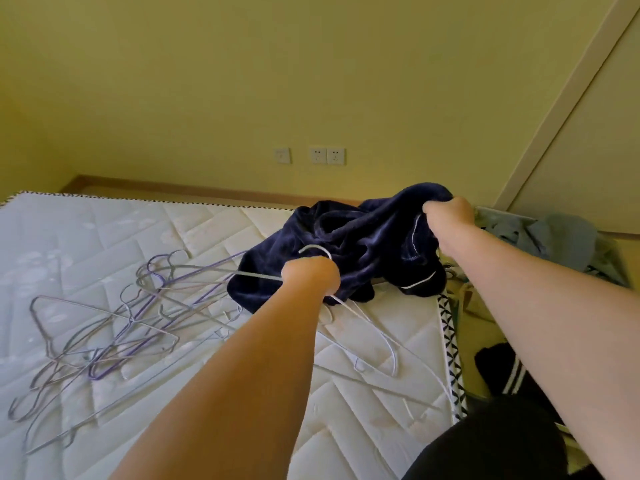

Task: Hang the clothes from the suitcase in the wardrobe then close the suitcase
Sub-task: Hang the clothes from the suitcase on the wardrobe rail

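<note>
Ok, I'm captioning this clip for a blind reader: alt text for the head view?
Over a bare mattress, the left hand grips a white hanger and the right hand grips a dark navy garment. A pile of wire hangers lies left.

The left hand (310, 274) is gripping a white hanger (349, 306) at its neck, against a dark navy garment (349, 237) lying on the bare mattress (104, 230). The right hand (448, 213) is clutching the garment's far right edge, lifting it. A tangle of wire hangers (114, 323) is lying on the mattress to the left. Pale blue clothes (561, 237) are lying at far right.
</note>
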Tool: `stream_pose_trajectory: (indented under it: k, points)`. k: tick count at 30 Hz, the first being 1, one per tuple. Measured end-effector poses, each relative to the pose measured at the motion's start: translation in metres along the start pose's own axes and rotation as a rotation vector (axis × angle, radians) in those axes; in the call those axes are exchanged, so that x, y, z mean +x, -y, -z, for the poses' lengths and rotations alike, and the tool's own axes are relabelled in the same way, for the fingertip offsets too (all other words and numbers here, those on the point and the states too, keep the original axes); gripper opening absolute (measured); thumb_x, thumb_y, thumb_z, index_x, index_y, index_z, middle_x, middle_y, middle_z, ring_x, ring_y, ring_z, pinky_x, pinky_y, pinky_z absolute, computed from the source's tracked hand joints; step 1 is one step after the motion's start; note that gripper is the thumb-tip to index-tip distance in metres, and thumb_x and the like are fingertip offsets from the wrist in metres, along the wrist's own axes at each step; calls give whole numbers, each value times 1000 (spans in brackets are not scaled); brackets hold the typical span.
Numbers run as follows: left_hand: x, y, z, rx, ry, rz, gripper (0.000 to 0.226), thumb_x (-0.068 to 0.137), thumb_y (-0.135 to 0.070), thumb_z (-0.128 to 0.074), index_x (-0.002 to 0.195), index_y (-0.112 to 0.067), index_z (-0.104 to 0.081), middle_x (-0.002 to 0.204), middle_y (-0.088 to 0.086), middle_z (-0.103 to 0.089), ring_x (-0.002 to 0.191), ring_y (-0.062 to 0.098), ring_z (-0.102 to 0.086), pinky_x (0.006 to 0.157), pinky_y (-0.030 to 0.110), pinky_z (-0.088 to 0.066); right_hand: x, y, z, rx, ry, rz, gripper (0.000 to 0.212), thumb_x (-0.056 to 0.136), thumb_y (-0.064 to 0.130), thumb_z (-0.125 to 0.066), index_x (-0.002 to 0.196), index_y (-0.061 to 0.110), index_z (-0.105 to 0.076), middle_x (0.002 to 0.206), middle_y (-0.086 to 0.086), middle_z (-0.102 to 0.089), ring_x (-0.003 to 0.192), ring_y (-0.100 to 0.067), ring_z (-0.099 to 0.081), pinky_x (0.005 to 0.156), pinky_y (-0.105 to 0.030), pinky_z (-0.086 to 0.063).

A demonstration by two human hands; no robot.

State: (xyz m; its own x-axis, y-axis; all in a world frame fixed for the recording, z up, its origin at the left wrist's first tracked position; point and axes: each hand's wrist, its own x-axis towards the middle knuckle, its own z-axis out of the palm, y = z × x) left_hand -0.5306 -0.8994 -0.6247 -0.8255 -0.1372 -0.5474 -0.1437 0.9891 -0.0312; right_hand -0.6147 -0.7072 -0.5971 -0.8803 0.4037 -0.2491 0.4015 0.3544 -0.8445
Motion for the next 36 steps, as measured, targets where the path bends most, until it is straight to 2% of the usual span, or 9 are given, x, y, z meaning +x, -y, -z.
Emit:
stream_pose_trajectory:
  k: [4,7,10,12,16,20,24,30,36]
  points:
    - [-24,15,59,-141,-541,116,22,96,-12,-44,115,-11,-55,105,6,-64,92,26,-61,68,31,-39,2,12,24,-220,19,-41,52,82,10,-49,133,5,-43,128,-14,-46,110,-35,-50,79,-38,-43]
    - [-33,21,94,-277,-837,164,10,93,-10,-40,101,-16,-41,82,1,-61,74,26,-53,62,31,-32,-4,9,42,-535,104,190,47,81,7,-43,129,6,-39,136,-11,-28,115,-40,-45,92,-45,-45]
    - [-48,6,128,-279,-1031,56,19,93,-8,-34,109,-16,-41,76,0,-48,74,26,-41,70,34,-26,-6,1,65,-693,160,333,39,83,2,-39,121,5,-39,126,-9,-26,107,-37,-48,95,-48,-45]
    - [-55,-7,145,-232,-1175,-47,20,93,-9,-35,111,-14,-43,79,1,-51,75,26,-38,72,34,-22,-8,2,77,-765,163,391,31,86,-1,-38,116,6,-39,123,-10,-26,99,-32,-48,92,-44,-46]
    - [-62,-28,173,-192,-1409,-223,6,96,-11,-38,94,-16,-40,73,1,-54,70,26,-37,69,34,-21,-9,4,95,-905,167,439,26,91,3,-39,115,12,-36,118,-10,-29,93,-28,-43,88,-44,-45]
    - [-75,-48,191,-227,-1482,-393,15,103,-20,-30,88,-17,-32,65,-1,-46,66,29,-38,67,36,-24,-9,4,104,-856,161,447,22,93,6,-41,113,13,-35,112,-12,-42,99,-31,-50,85,-44,-47]
    - [-75,-68,192,-205,-1340,-524,18,104,-23,-28,89,-16,-35,59,-3,-42,63,29,-41,70,37,-31,-9,7,106,-644,183,486,22,95,5,-41,115,11,-34,103,-7,-40,85,-23,-45,72,-35,-39]
    - [-68,-57,200,-267,-1368,-532,21,101,-22,-28,84,-14,-37,58,6,-51,54,31,-41,70,38,-35,-2,1,114,-499,100,431,23,92,-2,-40,111,9,-34,107,-11,-44,83,-20,-47,73,-34,-43]
    - [-71,-69,199,-192,-1381,-574,18,101,-24,-30,85,-17,-34,54,-1,-35,56,29,-34,68,34,-23,0,9,106,-433,62,516,26,87,-5,-42,104,13,-35,105,-9,-44,88,-20,-47,72,-30,-42]
